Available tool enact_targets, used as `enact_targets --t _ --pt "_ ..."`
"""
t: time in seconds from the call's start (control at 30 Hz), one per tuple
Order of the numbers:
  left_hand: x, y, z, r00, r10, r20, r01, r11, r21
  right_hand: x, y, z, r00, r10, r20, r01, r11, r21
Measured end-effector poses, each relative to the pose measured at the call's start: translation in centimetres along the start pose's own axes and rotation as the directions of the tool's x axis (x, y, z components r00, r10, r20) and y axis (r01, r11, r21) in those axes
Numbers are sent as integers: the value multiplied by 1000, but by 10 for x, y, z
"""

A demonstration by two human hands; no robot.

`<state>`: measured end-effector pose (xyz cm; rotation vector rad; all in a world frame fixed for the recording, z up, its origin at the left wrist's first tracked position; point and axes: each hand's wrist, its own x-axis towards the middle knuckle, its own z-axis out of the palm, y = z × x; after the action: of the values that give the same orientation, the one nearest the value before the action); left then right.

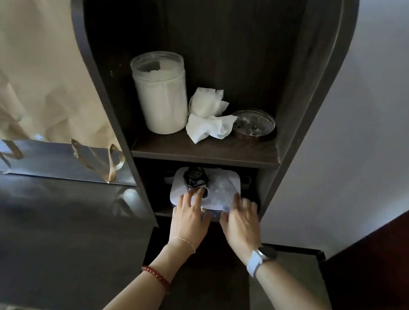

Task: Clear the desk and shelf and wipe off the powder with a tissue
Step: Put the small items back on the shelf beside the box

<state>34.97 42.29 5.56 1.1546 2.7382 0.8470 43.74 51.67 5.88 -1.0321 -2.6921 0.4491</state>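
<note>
Tissue pack: on the lower shelf, under a dark crinkled object.
My left hand: fingers spread flat on the pack's near-left top, closed on nothing.
My right hand: fingers laid over the near-right edge; a real grasp I cannot tell.
Handling: probably light, soft-sided, slippery film; best taken at both short ends.
Long axis: left to right, top facing up.
</note>
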Motion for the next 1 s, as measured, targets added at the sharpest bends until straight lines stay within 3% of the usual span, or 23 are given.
enact_targets --t 0.1,0.2,0.4,0.6,0.7,0.8,0.9,1.0 --pt "4 -4 13 999 14 -36 -14 1000 -3 -43 13 5 995 50 -85 -34 983 181" --pt "10 -8 20 994 57 -98 -54 998 32 -85 29 17 993 107 -53 -90 960 265" --pt "14 -22 22 944 271 -188 -269 962 38 -129 57 52 995 68 74 -85 963 257" --pt "-2 -38 4 901 287 -326 -312 950 -28 -137 66 95 967 11 253 -51 987 152" --pt "-45 -56 -4 940 146 -309 -208 962 -176 -133 58 121 920 -28 391 -14 994 104" --pt "-95 -90 -2 977 -101 -186 64 979 -195 -123 51 152 863 -60 501 48 998 36" --pt "-127 -117 -1 934 -333 -127 312 937 -159 -112 50 182 817 -100 568 137 990 -22" --pt "-143 -133 -6 873 -468 -141 448 881 -151 -96 46 199 785 -140 604 236 968 -82"
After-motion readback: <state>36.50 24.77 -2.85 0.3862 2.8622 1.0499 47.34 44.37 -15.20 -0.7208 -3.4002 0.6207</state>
